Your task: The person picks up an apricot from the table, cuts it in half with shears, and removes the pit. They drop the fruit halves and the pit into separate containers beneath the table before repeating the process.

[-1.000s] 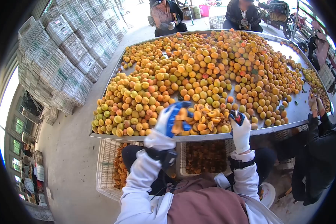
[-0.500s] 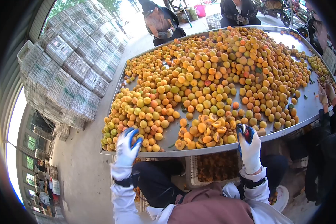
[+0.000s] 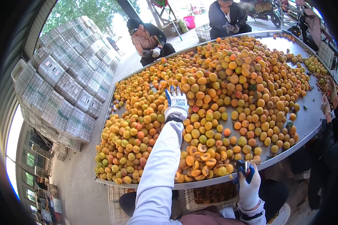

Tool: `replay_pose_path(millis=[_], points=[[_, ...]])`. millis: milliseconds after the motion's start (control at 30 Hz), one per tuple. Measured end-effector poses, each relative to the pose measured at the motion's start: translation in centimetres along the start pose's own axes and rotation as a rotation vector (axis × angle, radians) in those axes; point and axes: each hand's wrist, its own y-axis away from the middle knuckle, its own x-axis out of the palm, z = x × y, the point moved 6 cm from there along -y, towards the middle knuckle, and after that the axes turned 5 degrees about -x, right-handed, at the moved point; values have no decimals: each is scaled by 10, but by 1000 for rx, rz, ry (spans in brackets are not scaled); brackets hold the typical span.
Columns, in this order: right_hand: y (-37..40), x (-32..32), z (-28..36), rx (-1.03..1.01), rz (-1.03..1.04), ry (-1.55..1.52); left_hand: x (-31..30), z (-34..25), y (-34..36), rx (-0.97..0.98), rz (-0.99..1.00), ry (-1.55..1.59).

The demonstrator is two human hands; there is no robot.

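Hundreds of apricots [image 3: 229,75] cover the long metal table [image 3: 308,125] in front of us, yellow, orange and a few green. Our left hand [image 3: 176,104], in a white glove with blue fingertips, lies far out across the heap with the arm at full stretch. Its fingers [image 3: 172,92] are laid flat on the whole fruit near the middle of the pile, released, with nothing gripped that we can see.

Our right hand [image 3: 249,185], gloved the same way, sits at the near edge of the table. Its fingers are clenched around a small tool [image 3: 246,166] whose metal tip points up; we cannot tell what kind of tool it is. Just left of that hand, a cluster of halved apricots [image 3: 202,161] lies against the near rim, many cut side up.

Below the table edge a white crate [image 3: 210,195] holds more dark orange fruit pieces. Stacked crates [image 3: 64,86] rise on the floor at the left. One co-worker [image 3: 148,37] and a second co-worker [image 3: 227,15] sit at the far side of the table. Another person's gloved hand [image 3: 326,105] shows at the right edge.
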Motion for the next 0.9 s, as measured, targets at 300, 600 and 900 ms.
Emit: replay_pose_path(millis=[300, 600, 900], points=[[1, 0, -7, -4, 90, -17, 17, 15, 12, -41, -99, 385], [27, 45, 6, -52, 322, -37, -74, 19, 238, 98, 375, 2453], [48, 89, 19, -192, 408, -9, -85, 8, 314, 253, 335, 2756]])
